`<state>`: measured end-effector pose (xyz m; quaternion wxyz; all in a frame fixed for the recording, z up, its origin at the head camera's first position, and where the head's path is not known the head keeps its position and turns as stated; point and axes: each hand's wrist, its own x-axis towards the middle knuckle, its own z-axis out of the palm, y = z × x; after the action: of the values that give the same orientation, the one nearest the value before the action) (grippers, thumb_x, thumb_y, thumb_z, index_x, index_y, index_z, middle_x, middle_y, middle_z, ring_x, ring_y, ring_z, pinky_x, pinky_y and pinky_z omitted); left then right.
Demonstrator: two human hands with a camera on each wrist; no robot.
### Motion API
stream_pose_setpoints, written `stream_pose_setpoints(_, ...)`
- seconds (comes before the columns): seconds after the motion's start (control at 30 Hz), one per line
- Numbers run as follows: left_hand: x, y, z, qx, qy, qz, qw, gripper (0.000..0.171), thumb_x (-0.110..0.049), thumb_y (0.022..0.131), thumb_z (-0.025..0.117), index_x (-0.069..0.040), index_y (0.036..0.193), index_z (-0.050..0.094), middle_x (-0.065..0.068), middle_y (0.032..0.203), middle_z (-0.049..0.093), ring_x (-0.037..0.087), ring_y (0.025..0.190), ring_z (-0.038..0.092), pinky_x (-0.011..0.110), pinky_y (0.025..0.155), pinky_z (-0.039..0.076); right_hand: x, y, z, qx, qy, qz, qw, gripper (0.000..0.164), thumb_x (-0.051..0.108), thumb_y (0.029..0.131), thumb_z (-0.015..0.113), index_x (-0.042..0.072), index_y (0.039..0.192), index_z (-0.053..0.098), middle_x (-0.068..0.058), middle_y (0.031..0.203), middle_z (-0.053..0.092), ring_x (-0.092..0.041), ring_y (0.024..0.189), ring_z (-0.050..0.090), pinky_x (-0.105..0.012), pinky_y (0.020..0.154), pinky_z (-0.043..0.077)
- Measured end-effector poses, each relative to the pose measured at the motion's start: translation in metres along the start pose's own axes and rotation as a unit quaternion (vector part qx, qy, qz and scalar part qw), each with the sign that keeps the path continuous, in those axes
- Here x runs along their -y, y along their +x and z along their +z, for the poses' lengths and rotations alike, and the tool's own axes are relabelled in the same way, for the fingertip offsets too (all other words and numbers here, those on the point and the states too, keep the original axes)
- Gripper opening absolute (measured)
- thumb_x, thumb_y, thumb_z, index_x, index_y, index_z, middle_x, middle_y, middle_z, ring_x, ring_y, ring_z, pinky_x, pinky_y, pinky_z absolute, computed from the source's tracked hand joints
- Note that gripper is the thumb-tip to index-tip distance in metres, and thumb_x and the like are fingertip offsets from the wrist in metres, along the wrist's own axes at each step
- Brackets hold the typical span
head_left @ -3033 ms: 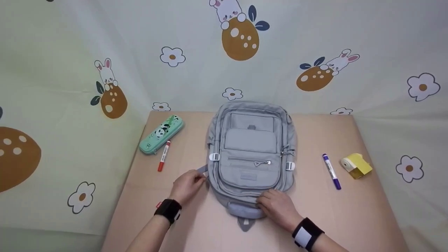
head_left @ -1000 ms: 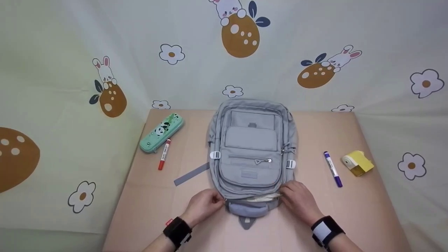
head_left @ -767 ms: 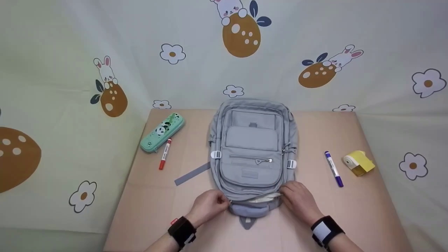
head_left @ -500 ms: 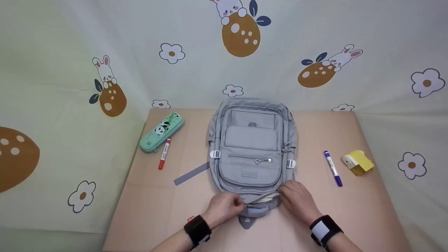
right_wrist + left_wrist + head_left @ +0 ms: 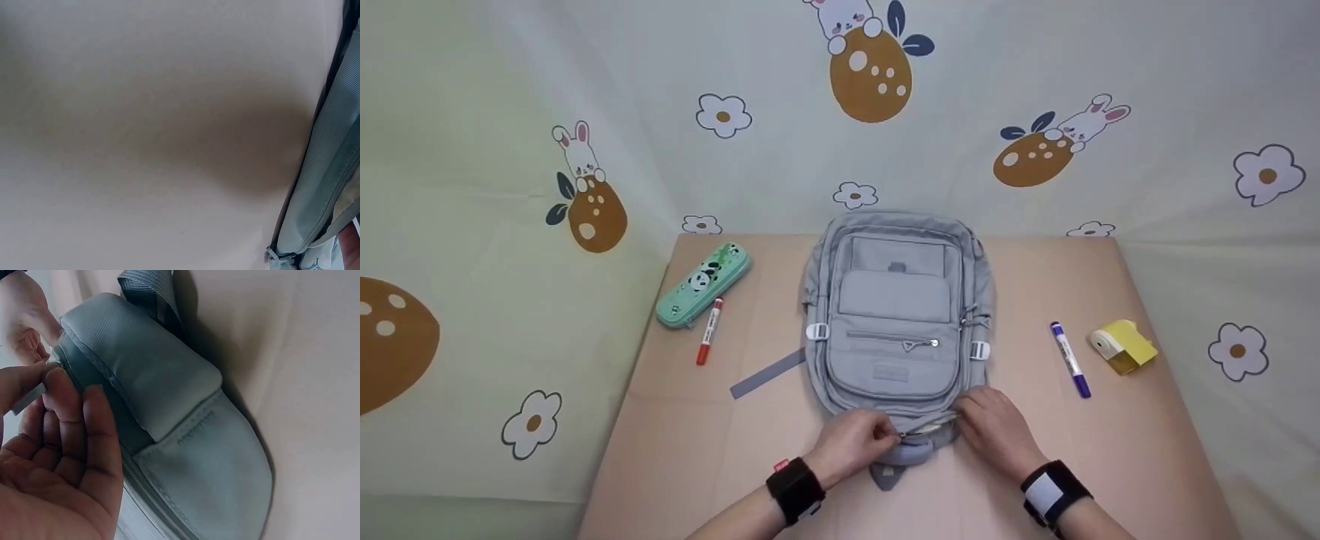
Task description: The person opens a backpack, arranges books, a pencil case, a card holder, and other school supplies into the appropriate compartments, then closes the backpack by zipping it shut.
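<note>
A grey fabric backpack [image 5: 896, 300] lies front up mid-table on the flat beige tabletop [image 5: 682, 450], which likely steadies it. The left hand [image 5: 855, 442] pinches a flat grey zip pull [image 5: 28, 399] at the near edge; the right hand [image 5: 999, 435], fingers curled, grips the fabric beside the zip's open stretch, probably keeping it taut

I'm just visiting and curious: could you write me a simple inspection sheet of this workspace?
Surface: tan tabletop, under everything.
Job's things: grey backpack, lying flat, partly unzipped.
Clutter: green panda pencil case and red marker to the left; purple marker and yellow tape dispenser to the right.
Grips: left hand pinches the zipper pull; right hand holds the backpack's edge.
Cables: nothing seen.
Surroundings: pale rabbit-and-flower backdrop.
</note>
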<state>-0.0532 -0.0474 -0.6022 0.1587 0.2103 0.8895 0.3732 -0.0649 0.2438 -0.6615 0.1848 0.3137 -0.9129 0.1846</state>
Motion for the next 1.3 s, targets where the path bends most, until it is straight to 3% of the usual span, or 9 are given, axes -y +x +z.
stream_pose_setpoints(0.17, 0.004, -0.005, -0.005, 0.013, 0.014, -0.002, 0.9998, 0.009, -0.026, 0.093, 0.073, -0.021, 0.095, 0.08, -0.02, 0.079, 0.063, -0.003, 0.07, 0.056, 0.02, 0.063, 0.047, 0.0, -0.001, 0.0, -0.006, -0.001, 0.001, 1.0, 0.021, 0.007, 0.079, 0.078, 0.012, 0.098, 0.068, 0.0, 0.099, 0.064, -0.021, 0.093, 0.061, -0.041, 0.084, 0.052)
stream_pose_setpoints(0.3, 0.012, -0.011, -0.017, 0.009, 0.063, 0.004, 0.998, 0.014, -0.022, 0.093, 0.069, -0.022, 0.103, 0.079, -0.017, 0.086, 0.064, 0.001, 0.076, 0.057, 0.024, 0.067, 0.048, 0.001, -0.001, -0.001, -0.005, 0.0, 0.001, 1.0, 0.021, 0.008, 0.079, 0.079, 0.012, 0.098, 0.069, 0.001, 0.099, 0.064, -0.021, 0.094, 0.061, -0.041, 0.084, 0.052)
stream_pose_setpoints(0.5, 0.048, -0.016, -0.047, -0.024, 0.171, 0.077, 0.982, 0.033, -0.016, 0.087, 0.071, -0.018, 0.119, 0.073, -0.005, 0.113, 0.065, 0.015, 0.108, 0.058, 0.036, 0.093, 0.049, 0.0, 0.0, -0.001, -0.007, 0.008, 0.002, 1.0, 0.022, 0.007, 0.078, 0.079, 0.012, 0.098, 0.069, 0.001, 0.099, 0.065, -0.02, 0.093, 0.061, -0.041, 0.083, 0.052)
stream_pose_setpoints(0.7, 0.086, -0.011, -0.065, -0.033, 0.207, 0.144, 0.9671, 0.025, -0.017, 0.09, 0.076, -0.015, 0.114, 0.076, -0.002, 0.115, 0.067, 0.019, 0.119, 0.057, 0.038, 0.108, 0.042, -0.001, 0.0, 0.001, -0.014, 0.011, 0.005, 1.0, 0.025, 0.007, 0.076, 0.081, 0.013, 0.097, 0.069, 0.002, 0.099, 0.065, -0.019, 0.093, 0.061, -0.04, 0.083, 0.052)
stream_pose_setpoints(0.87, 0.1, -0.007, -0.065, -0.048, 0.218, 0.184, 0.9573, 0.012, -0.021, 0.093, 0.076, -0.017, 0.104, 0.079, -0.004, 0.107, 0.067, 0.017, 0.109, 0.058, 0.033, 0.098, 0.047, 0.0, 0.0, 0.0, -0.007, 0.012, 0.005, 1.0, 0.022, 0.008, 0.078, 0.08, 0.013, 0.097, 0.069, 0.001, 0.098, 0.065, -0.02, 0.093, 0.061, -0.041, 0.084, 0.052)
stream_pose_setpoints(0.97, 0.103, -0.006, -0.064, -0.054, 0.209, 0.184, 0.959, 0.009, -0.022, 0.093, 0.076, -0.019, 0.102, 0.079, -0.005, 0.102, 0.066, 0.015, 0.103, 0.057, 0.031, 0.088, 0.049, 0.001, 0.0, -0.002, 0.008, 0.014, 0.014, 1.0, 0.022, 0.01, 0.079, 0.079, 0.014, 0.099, 0.069, 0.002, 0.099, 0.064, -0.02, 0.094, 0.061, -0.041, 0.085, 0.052)
stream_pose_setpoints(1.1, 0.103, -0.005, -0.063, -0.056, 0.205, 0.175, 0.9614, 0.009, -0.023, 0.093, 0.076, -0.019, 0.1, 0.08, -0.006, 0.099, 0.066, 0.014, 0.1, 0.057, 0.032, 0.084, 0.05, 0.007, 0.006, -0.006, 0.014, 0.023, 0.02, 0.999, 0.028, 0.015, 0.079, 0.077, 0.015, 0.106, 0.07, 0.003, 0.104, 0.065, -0.018, 0.099, 0.061, -0.041, 0.088, 0.05)
stream_pose_setpoints(1.2, 0.102, -0.004, -0.063, -0.059, 0.214, 0.178, 0.9587, 0.007, -0.023, 0.093, 0.076, -0.019, 0.098, 0.079, -0.006, 0.097, 0.066, 0.015, 0.097, 0.057, 0.032, 0.081, 0.05, 0.02, 0.016, -0.008, -0.003, 0.04, -0.007, 0.999, 0.032, 0.017, 0.079, 0.077, 0.014, 0.11, 0.071, 0.004, 0.107, 0.065, -0.017, 0.099, 0.061, -0.039, 0.086, 0.05)
stream_pose_setpoints(1.3, 0.102, -0.003, -0.063, -0.062, 0.221, 0.184, 0.9557, 0.006, -0.023, 0.093, 0.076, -0.019, 0.096, 0.079, -0.006, 0.095, 0.066, 0.015, 0.096, 0.058, 0.033, 0.08, 0.05, 0.037, 0.03, -0.007, -0.015, 0.057, -0.066, 0.996, 0.028, 0.018, 0.082, 0.079, 0.016, 0.109, 0.073, 0.005, 0.106, 0.065, -0.016, 0.095, 0.061, -0.036, 0.081, 0.051)
